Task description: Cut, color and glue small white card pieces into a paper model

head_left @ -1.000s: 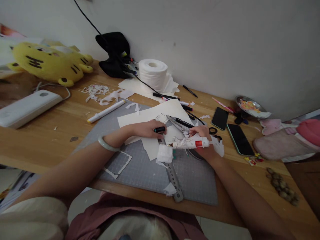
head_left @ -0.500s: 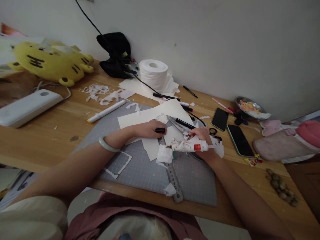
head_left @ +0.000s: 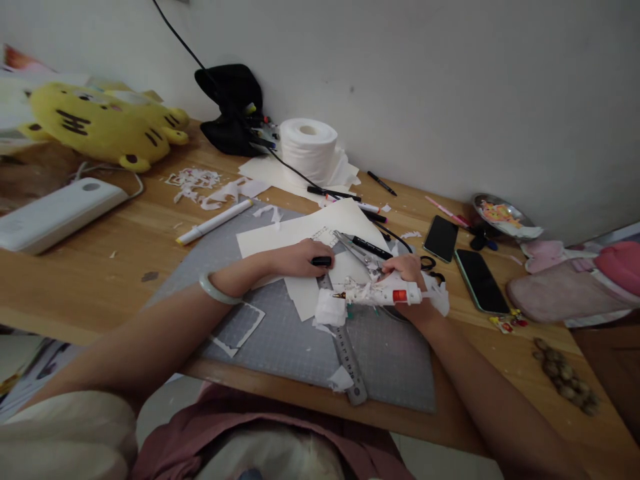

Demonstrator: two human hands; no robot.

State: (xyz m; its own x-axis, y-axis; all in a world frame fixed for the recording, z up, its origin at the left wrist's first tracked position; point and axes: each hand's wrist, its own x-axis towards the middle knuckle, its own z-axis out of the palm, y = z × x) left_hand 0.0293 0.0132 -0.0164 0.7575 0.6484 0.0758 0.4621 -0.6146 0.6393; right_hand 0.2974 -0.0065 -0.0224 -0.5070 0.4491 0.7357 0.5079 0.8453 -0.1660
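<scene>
My left hand (head_left: pixel 296 259) rests on cream paper (head_left: pixel 305 233) over the grey cutting mat (head_left: pixel 280 333), its fingers curled round a small black cap or pen (head_left: pixel 321 261). My right hand (head_left: pixel 407 270) grips a white glue gun (head_left: pixel 383 293) smeared with paper scraps, nozzle pointing left just above a white tissue wad (head_left: pixel 329 308). A metal ruler (head_left: pixel 347 357) runs down the mat below the nozzle. Scissors (head_left: pixel 356 250) and a black marker (head_left: pixel 370 247) lie between the hands.
Toilet roll (head_left: pixel 306 148), black pouch (head_left: pixel 233 110) and cable stand at the back wall. A yellow plush toy (head_left: pixel 103 125) and white device (head_left: pixel 55 213) are far left. Two phones (head_left: pixel 440 238) (head_left: pixel 479 280), a small dish (head_left: pixel 497 212) and pink cloth (head_left: pixel 560 287) lie right.
The glue gun's nozzle has dipped slightly towards the tissue wad. Both hands stay almost in place.
</scene>
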